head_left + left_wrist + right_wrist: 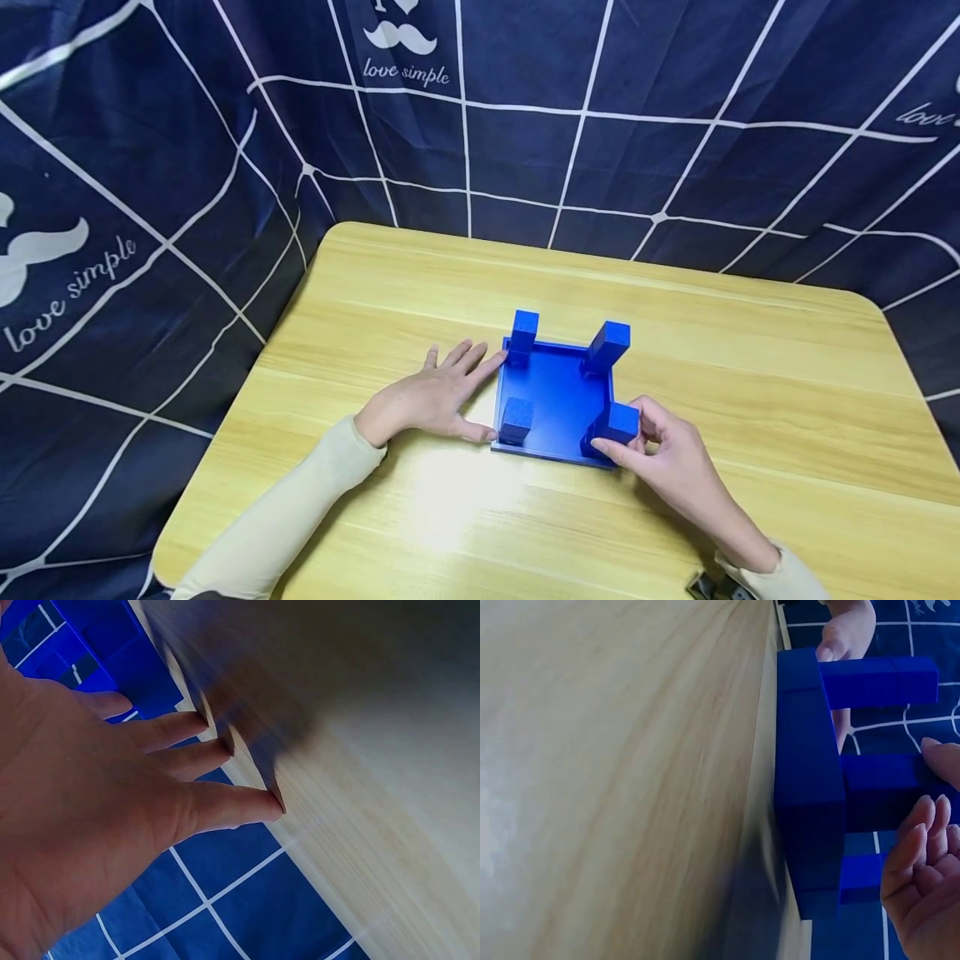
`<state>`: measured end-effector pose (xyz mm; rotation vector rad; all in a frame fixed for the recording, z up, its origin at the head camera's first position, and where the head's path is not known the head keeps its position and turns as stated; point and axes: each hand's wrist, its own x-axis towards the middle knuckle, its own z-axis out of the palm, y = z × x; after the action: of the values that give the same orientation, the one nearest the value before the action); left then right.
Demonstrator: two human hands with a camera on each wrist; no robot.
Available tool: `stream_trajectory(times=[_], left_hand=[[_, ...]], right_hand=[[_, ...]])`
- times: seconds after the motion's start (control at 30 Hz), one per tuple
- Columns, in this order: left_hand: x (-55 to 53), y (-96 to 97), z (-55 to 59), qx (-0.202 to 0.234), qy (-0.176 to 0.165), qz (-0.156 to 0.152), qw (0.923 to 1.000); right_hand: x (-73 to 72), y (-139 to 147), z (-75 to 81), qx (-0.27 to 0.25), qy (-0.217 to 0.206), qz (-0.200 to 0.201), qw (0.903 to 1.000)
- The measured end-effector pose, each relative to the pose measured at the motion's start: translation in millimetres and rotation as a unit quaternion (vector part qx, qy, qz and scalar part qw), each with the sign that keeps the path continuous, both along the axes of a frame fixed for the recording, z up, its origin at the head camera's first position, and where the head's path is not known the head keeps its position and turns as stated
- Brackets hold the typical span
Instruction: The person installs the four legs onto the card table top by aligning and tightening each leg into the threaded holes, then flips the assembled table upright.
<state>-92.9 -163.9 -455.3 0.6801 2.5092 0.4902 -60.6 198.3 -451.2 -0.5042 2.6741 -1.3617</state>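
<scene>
A blue square panel lies on the table, a blue block-like leg rising at each corner, like a small table upside down. My right hand pinches the near right leg between thumb and fingers; the right wrist view shows those fingers curled at the upper part of this leg. Along the panel's left side, my left hand rests with fingers spread. Its thumb is at the near left corner and its index fingertip at the far left corner. In the left wrist view, straight fingers reach past the blue panel.
The light wood table has rounded corners. Dark blue cloth with white lines hangs behind it and along the left side. A dark strapped device sits at the right wrist.
</scene>
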Motion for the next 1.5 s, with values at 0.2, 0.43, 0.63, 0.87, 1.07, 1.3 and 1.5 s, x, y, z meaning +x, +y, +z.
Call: stream_trajectory(times=[0.2, 0.43, 0.63, 0.87, 1.07, 1.3, 1.5], left_hand=[[-0.2, 0.6, -0.5, -0.002, 0.001, -0.001, 1.0], [-0.1, 2.0, -0.1, -0.003, 0.002, -0.001, 1.0], [0.0, 2.3, -0.6, -0.004, 0.005, 0.001, 1.0], [0.4, 2.3, 2.1, 0.0, -0.002, 0.003, 1.0], [0.2, 2.0, 1.3, -0.001, -0.002, 0.003, 1.0], [-0.8, 2.5, -0.1, -0.002, -0.001, 0.003, 1.0], [-0.6, 2.8, 1.0, -0.005, -0.003, 0.002, 1.0]], right_hand=[[-1.2, 3.2, -2.4, -0.002, 0.0, 0.002, 1.0], [-3.8, 2.9, -3.4, 0.006, 0.039, 0.002, 0.9992], [-4.4, 2.6, -2.8, -0.009, 0.042, 0.01, 0.999], [-5.8, 0.6, -3.3, 0.002, 0.022, 0.026, 0.9994], [-2.7, -0.1, -2.9, -0.007, -0.001, 0.015, 0.9999], [-0.5, 2.6, -3.0, -0.012, 0.009, 0.013, 0.9998], [-0.9, 2.4, -3.7, -0.014, 0.03, 0.012, 0.9994]])
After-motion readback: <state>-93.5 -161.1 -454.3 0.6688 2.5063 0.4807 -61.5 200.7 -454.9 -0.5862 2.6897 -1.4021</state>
